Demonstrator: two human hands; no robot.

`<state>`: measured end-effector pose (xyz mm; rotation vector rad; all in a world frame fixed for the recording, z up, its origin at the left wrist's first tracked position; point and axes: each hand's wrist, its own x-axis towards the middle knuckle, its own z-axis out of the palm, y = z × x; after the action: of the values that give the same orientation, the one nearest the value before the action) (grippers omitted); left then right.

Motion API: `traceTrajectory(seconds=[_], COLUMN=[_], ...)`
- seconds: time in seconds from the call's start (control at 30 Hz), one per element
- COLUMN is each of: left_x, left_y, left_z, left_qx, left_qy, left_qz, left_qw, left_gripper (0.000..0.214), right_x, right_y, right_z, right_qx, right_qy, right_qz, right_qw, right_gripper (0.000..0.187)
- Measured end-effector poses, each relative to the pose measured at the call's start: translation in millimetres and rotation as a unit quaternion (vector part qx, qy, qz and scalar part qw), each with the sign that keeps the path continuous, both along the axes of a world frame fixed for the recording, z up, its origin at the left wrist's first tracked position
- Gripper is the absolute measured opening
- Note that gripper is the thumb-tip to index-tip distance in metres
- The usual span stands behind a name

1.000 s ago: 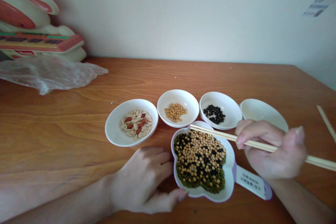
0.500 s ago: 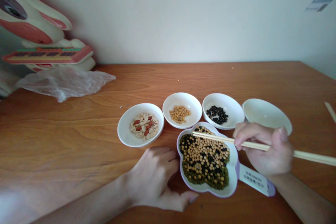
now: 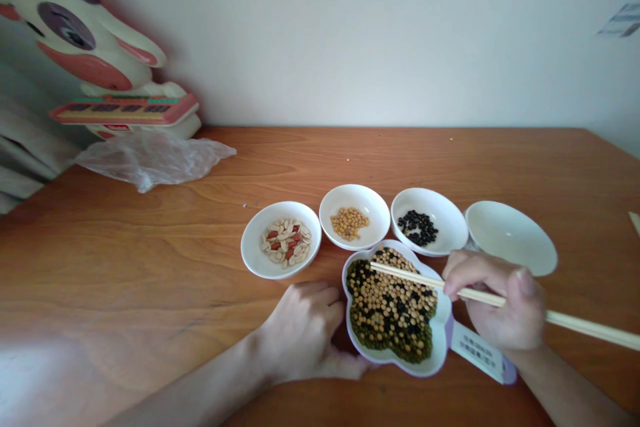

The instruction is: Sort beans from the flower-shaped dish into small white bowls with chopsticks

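Observation:
A flower-shaped white bowl (image 3: pixel 443 323) holds mixed yellow, black and green beans. My left hand (image 3: pixel 303 332) rests on the table against the bowl's left side, fingers curled round its rim. My right hand (image 3: pixel 500 307) is closed on a pair of wooden chopsticks (image 3: pixel 415 275), whose tips hover over the beans near the bowl's left part. Behind stand small white dishes: peanuts (image 3: pixel 281 248), yellow beans (image 3: pixel 355 217), black beans (image 3: pixel 429 221) and an empty dish (image 3: pixel 511 237).
A label tag (image 3: pixel 480 353) sticks out from the bowl's right side. A crumpled plastic bag (image 3: pixel 153 158) and a cartoon figure box (image 3: pixel 95 73) lie at the back left. Another chopstick (image 3: pixel 635 220) shows at the right edge. The wooden table (image 3: pixel 125 260) meets a white wall.
The view has shifted left, so everything sits further right in the frame. Both hands keep their places by the bowl; the chopstick tips stay over the beans.

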<state>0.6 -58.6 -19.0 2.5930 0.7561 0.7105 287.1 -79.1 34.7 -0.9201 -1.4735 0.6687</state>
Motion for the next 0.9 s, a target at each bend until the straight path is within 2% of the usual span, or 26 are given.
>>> traceTrajectory(seconds=[0.13,0.27,0.43,0.6,0.9], left_x=[2,1,1,5,3], left_y=[-3,-5,-6,-9,-19], left_z=[2.8,4.8,5.1,13.9,21.3], left_qx=[0.033,0.056,0.020,0.006,0.008], left_qy=[-0.002,0.001,0.030,0.056,0.090], left_qz=[0.013,0.025,0.047,0.071,0.105], left_qw=[0.999,0.998,0.998,0.996,0.990], left_gripper=[0.043,0.044,0.052,0.057,0.057], right_x=[-1,0,0,2,4], right_y=[-2,-2,-1,-1,1], right_z=[-2.7,-5.8,-5.3,-5.2,-8.2], right_qx=[0.020,0.050,0.082,0.091,0.122], right_qy=[-0.005,-0.066,-0.094,-0.125,-0.163], right_qz=[-0.017,-0.017,-0.017,-0.012,0.005], right_qw=[1.000,0.996,0.992,0.988,0.979], right_gripper=[0.068,0.065,0.064,0.064,0.063])
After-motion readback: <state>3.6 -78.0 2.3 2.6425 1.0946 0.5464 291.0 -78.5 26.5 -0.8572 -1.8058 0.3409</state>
